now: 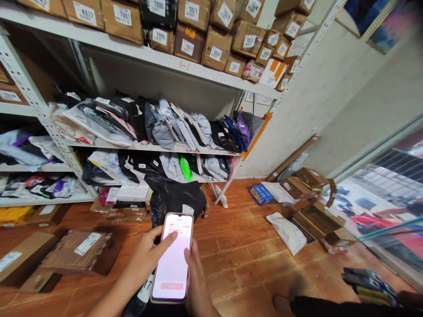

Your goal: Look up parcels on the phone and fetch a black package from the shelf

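A smartphone [172,264] with a lit, mostly white screen is held upright between my two hands at the bottom centre. My left hand [155,248] grips its left side, and the thumb lies over the upper part of the screen. On the other side my right hand [194,268] is wrapped round the right edge, thumb against the rim. The text on the screen is too small to read. Just behind the phone is a black plastic parcel [176,196] with a white label. Below the phone, a dark item with a white label [145,288] shows in part.
A white metal rack [158,55] ahead carries numbered cardboard boxes [188,39] on top and bagged parcels [161,123] below. Cartons [79,251] lie on the wooden floor at left. At right are more cartons [324,218], a white bag [287,232] and a blue box [261,194].
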Action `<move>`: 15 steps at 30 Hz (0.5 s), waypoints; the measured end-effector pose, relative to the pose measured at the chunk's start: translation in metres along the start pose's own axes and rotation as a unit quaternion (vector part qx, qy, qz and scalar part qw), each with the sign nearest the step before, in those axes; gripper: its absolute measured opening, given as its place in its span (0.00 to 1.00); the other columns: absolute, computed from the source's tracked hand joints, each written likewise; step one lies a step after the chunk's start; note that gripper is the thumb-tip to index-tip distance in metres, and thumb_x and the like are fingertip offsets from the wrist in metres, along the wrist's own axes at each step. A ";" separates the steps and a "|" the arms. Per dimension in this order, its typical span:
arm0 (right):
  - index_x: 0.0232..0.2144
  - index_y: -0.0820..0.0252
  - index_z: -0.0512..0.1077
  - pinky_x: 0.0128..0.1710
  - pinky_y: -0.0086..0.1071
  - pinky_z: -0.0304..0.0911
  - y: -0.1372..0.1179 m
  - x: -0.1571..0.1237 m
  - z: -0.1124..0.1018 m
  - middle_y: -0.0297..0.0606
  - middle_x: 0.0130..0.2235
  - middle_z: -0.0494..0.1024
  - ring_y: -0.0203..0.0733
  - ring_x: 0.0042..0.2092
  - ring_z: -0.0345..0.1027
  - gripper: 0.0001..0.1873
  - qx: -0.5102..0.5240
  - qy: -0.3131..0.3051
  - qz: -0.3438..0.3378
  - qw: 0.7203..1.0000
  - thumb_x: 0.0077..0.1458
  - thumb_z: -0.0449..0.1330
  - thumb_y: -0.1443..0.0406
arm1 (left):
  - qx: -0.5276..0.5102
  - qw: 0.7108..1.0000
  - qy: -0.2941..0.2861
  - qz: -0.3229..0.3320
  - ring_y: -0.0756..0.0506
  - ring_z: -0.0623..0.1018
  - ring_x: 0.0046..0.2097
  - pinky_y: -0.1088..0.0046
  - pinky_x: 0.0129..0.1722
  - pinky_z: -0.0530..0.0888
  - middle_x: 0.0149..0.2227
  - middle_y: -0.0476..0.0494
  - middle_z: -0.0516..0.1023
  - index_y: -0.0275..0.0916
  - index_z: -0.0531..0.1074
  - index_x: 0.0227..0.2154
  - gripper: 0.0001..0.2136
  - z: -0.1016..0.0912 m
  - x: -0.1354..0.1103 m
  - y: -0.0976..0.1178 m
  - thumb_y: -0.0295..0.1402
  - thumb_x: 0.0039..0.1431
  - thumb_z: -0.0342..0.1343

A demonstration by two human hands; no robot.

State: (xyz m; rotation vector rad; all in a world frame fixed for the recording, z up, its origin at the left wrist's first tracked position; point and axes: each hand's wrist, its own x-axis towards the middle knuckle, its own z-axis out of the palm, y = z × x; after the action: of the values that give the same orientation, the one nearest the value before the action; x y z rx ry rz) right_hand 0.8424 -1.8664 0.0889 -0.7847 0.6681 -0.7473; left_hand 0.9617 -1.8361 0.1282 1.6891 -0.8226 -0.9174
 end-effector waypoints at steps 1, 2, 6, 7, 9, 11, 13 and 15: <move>0.47 0.55 0.64 0.41 0.34 0.65 0.001 0.001 -0.001 0.36 0.43 0.77 0.42 0.42 0.71 0.30 -0.009 0.007 -0.001 1.000 0.45 0.60 0.47 | 0.011 1.000 0.001 -0.005 0.41 0.76 0.34 0.70 0.31 0.70 0.34 0.40 0.79 0.33 0.72 0.36 0.25 0.003 0.003 -0.001 0.52 0.46 0.52; 0.48 0.55 0.62 0.41 0.34 0.66 0.002 0.001 -0.001 0.37 0.44 0.77 0.43 0.42 0.71 0.32 -0.019 0.007 -0.004 1.000 0.45 0.59 0.46 | 0.022 1.000 0.002 -0.007 0.40 0.76 0.34 0.69 0.32 0.70 0.35 0.39 0.79 0.32 0.72 0.37 0.26 0.006 0.005 -0.002 0.52 0.46 0.53; 0.50 0.56 0.59 0.38 0.35 0.67 0.002 0.002 0.001 0.38 0.43 0.78 0.43 0.40 0.72 0.34 -0.041 -0.003 -0.017 0.999 0.46 0.57 0.44 | 0.062 0.998 0.016 -0.002 0.39 0.77 0.36 0.68 0.32 0.70 0.34 0.39 0.79 0.35 0.73 0.34 0.23 0.015 0.015 -0.008 0.52 0.47 0.53; 0.50 0.55 0.60 0.37 0.34 0.67 0.002 0.002 0.001 0.37 0.42 0.78 0.42 0.40 0.72 0.34 -0.042 0.004 -0.017 0.999 0.46 0.58 0.44 | 0.071 0.997 0.019 -0.002 0.39 0.77 0.35 0.68 0.32 0.69 0.34 0.39 0.79 0.35 0.73 0.33 0.22 0.017 0.017 -0.010 0.52 0.47 0.54; 0.49 0.53 0.62 0.37 0.32 0.66 0.003 0.003 0.000 0.35 0.40 0.78 0.42 0.42 0.72 0.34 -0.042 0.020 -0.020 0.999 0.44 0.58 0.43 | 0.067 0.997 0.024 0.003 0.39 0.76 0.34 0.68 0.31 0.69 0.33 0.39 0.79 0.35 0.73 0.32 0.22 0.018 0.019 -0.014 0.52 0.47 0.54; 0.47 0.52 0.64 0.37 0.33 0.66 0.005 0.005 -0.004 0.35 0.39 0.78 0.42 0.41 0.72 0.33 -0.044 0.021 -0.020 0.999 0.43 0.57 0.42 | 0.020 1.000 0.019 0.015 0.40 0.76 0.33 0.69 0.30 0.69 0.32 0.40 0.79 0.34 0.73 0.32 0.22 0.018 0.020 -0.018 0.51 0.49 0.51; 0.46 0.52 0.66 0.40 0.33 0.65 0.008 0.008 -0.010 0.35 0.42 0.78 0.42 0.42 0.71 0.32 -0.034 0.020 -0.015 0.999 0.43 0.58 0.42 | -0.041 0.999 0.004 0.026 0.41 0.76 0.34 0.69 0.31 0.69 0.32 0.40 0.79 0.33 0.72 0.34 0.21 0.017 0.019 -0.022 0.48 0.50 0.50; 0.45 0.53 0.67 0.40 0.32 0.65 0.013 0.012 -0.016 0.35 0.43 0.77 0.40 0.42 0.71 0.30 -0.016 0.019 -0.018 1.000 0.45 0.57 0.43 | -0.074 0.997 -0.014 0.033 0.41 0.76 0.35 0.69 0.33 0.69 0.34 0.41 0.79 0.32 0.72 0.36 0.20 0.015 0.017 -0.024 0.44 0.49 0.49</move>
State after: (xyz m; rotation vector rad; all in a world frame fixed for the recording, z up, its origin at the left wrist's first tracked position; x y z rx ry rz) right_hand 0.8410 -1.8757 0.0668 -0.8153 0.7039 -0.7866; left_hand 0.9591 -1.8507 0.0987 1.5159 -0.8047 -0.9363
